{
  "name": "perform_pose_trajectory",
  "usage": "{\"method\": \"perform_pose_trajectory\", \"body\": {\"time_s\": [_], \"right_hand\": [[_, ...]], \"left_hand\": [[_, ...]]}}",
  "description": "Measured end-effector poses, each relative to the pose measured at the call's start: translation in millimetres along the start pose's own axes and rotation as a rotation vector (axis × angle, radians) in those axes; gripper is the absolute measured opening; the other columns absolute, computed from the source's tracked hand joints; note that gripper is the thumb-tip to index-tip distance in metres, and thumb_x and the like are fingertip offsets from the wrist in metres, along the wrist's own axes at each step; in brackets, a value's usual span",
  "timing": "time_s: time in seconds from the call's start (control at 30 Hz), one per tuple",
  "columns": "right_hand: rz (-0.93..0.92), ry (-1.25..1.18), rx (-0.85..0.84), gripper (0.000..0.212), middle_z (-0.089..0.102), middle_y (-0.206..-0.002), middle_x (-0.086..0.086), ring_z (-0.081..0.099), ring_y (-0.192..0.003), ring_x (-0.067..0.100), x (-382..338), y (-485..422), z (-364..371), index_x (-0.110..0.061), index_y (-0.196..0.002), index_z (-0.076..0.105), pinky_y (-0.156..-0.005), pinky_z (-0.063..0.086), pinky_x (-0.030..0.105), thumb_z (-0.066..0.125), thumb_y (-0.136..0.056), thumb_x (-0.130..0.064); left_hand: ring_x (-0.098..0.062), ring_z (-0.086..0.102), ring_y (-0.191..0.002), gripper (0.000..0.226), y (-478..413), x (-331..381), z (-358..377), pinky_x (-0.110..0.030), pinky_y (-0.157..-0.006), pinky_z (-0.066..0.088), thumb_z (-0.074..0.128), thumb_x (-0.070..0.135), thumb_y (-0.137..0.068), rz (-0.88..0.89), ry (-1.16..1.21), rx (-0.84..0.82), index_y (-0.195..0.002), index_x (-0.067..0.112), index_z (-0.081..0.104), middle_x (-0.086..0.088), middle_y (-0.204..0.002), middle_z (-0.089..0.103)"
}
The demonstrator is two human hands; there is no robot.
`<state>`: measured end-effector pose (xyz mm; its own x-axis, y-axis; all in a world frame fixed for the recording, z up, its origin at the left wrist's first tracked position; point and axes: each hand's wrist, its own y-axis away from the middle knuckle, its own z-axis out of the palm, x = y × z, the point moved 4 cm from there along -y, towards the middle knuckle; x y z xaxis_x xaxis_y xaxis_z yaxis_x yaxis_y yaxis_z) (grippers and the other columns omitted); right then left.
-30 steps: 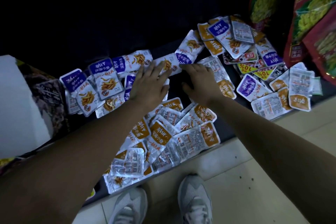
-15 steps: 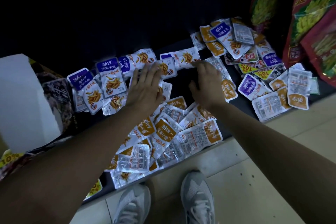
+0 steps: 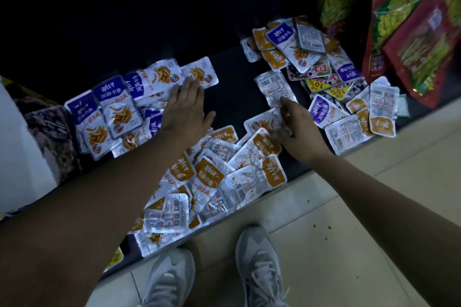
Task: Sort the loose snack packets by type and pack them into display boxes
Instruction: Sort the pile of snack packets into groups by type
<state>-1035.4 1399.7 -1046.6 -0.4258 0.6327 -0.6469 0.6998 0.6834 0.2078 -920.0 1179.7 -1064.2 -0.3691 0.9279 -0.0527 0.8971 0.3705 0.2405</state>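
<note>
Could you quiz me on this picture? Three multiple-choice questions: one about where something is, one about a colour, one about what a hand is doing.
1. Where are the big red bags?
A. far right of the shelf
B. on the floor by the shoes
C. under the left hand

2. What colour are the labels on the packets beside the left hand?
A. green
B. purple
C. black

3. What is the left hand doing?
A. gripping a packet in a fist
B. lying flat, fingers spread, on the packets
C. hanging clear of the shelf

Answers:
1 A: the red bags stand at the upper right, past the mixed pile.
2 B: the cluster left of that hand shows purple labels, while the orange packets lie nearer the shelf's front edge.
3 B: the palm faces down with open fingers; the right hand pinches at a packet instead.
</note>
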Motion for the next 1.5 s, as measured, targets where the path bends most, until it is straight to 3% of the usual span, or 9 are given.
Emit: {"method": "perform_pose_trajectory", "body": {"time_s": [0.3, 0.5, 0.6, 0.8, 0.97, 1.07, 1.2, 1.37, 1.5], "right_hand": [[-0.042, 0.071, -0.026, 0.049, 0.061, -0.114, 0.015, 0.057, -0.105, 0.031, 3.9, 15.7, 5.5, -0.010, -0.132, 0.049, -0.084, 0.047, 0.036, 0.065, -0.085, -0.012], [-0.025, 0.030, 0.077, 0.049, 0.058, -0.128, 0.014, 0.052, -0.120, 0.031, 8.6, 21.3, -9.5, -0.009, -0.131, 0.053, -0.098, 0.044, 0.039, 0.049, -0.083, -0.006], [-0.027, 0.118, 0.040, 0.061, 0.052, -0.138, 0.014, 0.046, -0.129, 0.030, 2.7, 5.9, -8.2, -0.009, -0.140, 0.045, -0.109, 0.034, 0.044, 0.044, -0.081, -0.021], [-0.124, 0.211, -0.060, 0.053, 0.065, -0.113, 0.007, 0.056, -0.102, 0.030, -13.6, 14.2, 15.2, -0.013, -0.129, 0.054, -0.087, 0.032, 0.036, 0.032, -0.084, -0.033], [-0.052, 0.139, 0.088, 0.051, 0.060, -0.118, 0.016, 0.052, -0.108, 0.034, -3.8, 10.2, -5.9, -0.005, -0.123, 0.056, -0.089, 0.041, 0.042, 0.037, -0.084, -0.032], [0.001, 0.185, 0.002, 0.056, 0.052, -0.137, 0.015, 0.047, -0.126, 0.034, 7.3, 12.2, -7.0, -0.007, -0.134, 0.050, -0.103, 0.038, 0.047, 0.048, -0.081, -0.026], [-0.028, 0.233, 0.148, 0.056, 0.051, -0.135, 0.017, 0.048, -0.123, 0.036, 17.6, 20.0, -23.9, -0.007, -0.134, 0.050, -0.101, 0.036, 0.043, 0.053, -0.079, -0.017], [0.407, 0.408, 0.051, 0.088, 0.009, -0.158, 0.019, 0.009, -0.146, 0.036, 51.9, 24.4, -32.8, -0.009, -0.151, 0.014, -0.112, 0.019, 0.054, 0.067, -0.083, -0.025], [0.061, 0.378, 0.026, 0.072, 0.042, -0.140, 0.020, 0.040, -0.125, 0.040, 41.8, 33.4, -19.2, -0.006, -0.142, 0.037, -0.097, 0.036, 0.045, 0.069, -0.077, -0.014]], "left_hand": [[-0.020, 0.009, -0.148, 0.062, 27.8, 83.2, -5.9, -0.038, -0.118, 0.002, 0.034, 0.058, -0.094, 0.492, 0.333, -0.070, -0.149, 0.030, 0.030, -0.001, -0.160, 0.018], [-0.023, 0.038, -0.132, 0.063, 42.0, 69.5, 0.2, -0.036, -0.108, 0.024, 0.036, 0.066, -0.084, 0.463, 0.404, 0.037, -0.120, 0.018, 0.058, -0.003, -0.136, 0.047], [-0.021, 0.028, -0.139, 0.066, 40.8, 69.8, -4.7, -0.037, -0.111, 0.020, 0.030, 0.065, -0.085, 0.435, 0.425, -0.004, -0.130, 0.021, 0.053, -0.001, -0.148, 0.037], [-0.024, 0.024, -0.142, 0.058, 34.9, 71.8, -14.7, -0.042, -0.113, 0.022, 0.035, 0.047, -0.094, 0.322, 0.419, 0.065, -0.141, 0.016, 0.041, -0.004, -0.155, 0.027], [-0.015, -0.007, -0.149, 0.058, 25.7, 85.8, -5.3, -0.034, -0.118, -0.002, 0.033, 0.044, -0.102, 0.391, 0.357, -0.124, -0.154, 0.027, 0.014, 0.007, -0.162, -0.001], [-0.021, 0.013, -0.147, 0.057, 27.1, 87.4, -3.5, -0.037, -0.117, 0.007, 0.028, 0.051, -0.099, 0.398, 0.337, -0.140, -0.149, 0.024, 0.032, 0.000, -0.157, 0.024], [-0.032, 0.053, -0.109, 0.056, 32.7, 82.8, -13.7, -0.043, -0.096, 0.037, 0.028, 0.051, -0.090, 0.396, 0.317, 0.101, -0.100, 0.011, 0.066, -0.008, -0.103, 0.059], [-0.025, 0.037, -0.133, 0.068, 27.1, 94.6, -14.7, -0.042, -0.108, 0.028, 0.028, 0.058, -0.086, 0.354, 0.364, 0.032, -0.134, 0.018, 0.052, -0.006, -0.141, 0.045], [-0.025, 0.049, -0.116, 0.059, 24.5, 107.6, -13.9, -0.036, -0.100, 0.029, 0.030, 0.057, -0.085, 0.347, 0.383, 0.067, -0.111, 0.019, 0.066, -0.004, -0.118, 0.056]]}}
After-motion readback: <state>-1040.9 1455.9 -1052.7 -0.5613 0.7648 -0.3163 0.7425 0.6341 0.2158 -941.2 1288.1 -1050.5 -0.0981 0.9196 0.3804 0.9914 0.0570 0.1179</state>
